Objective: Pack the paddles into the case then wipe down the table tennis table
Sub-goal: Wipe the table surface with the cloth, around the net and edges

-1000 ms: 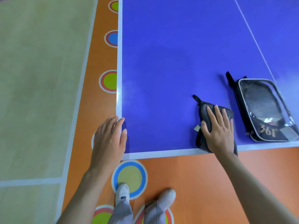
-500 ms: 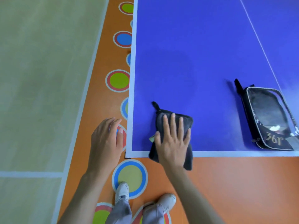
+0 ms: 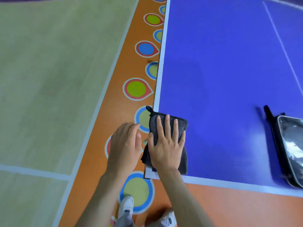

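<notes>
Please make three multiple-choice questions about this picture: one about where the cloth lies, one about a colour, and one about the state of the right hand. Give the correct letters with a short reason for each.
1. Where does the dark grey cloth lie?
A. On the near left corner of the table tennis table
B. Inside the paddle case
C. On the floor beside the shoes

2. What colour is the table's playing surface?
A. Green
B. Blue
C. Red

3. What is the right hand doing?
A. Gripping a paddle
B. Hanging free in the air
C. Pressing flat on the cloth with straight fingers

Answers:
1 A, the cloth covers the corner where the two white edge lines meet and overhangs its left side.
2 B, the top is blue with white lines.
3 C, its fingers are spread straight over the cloth, while the left hand is beside it, off the table edge.
</notes>
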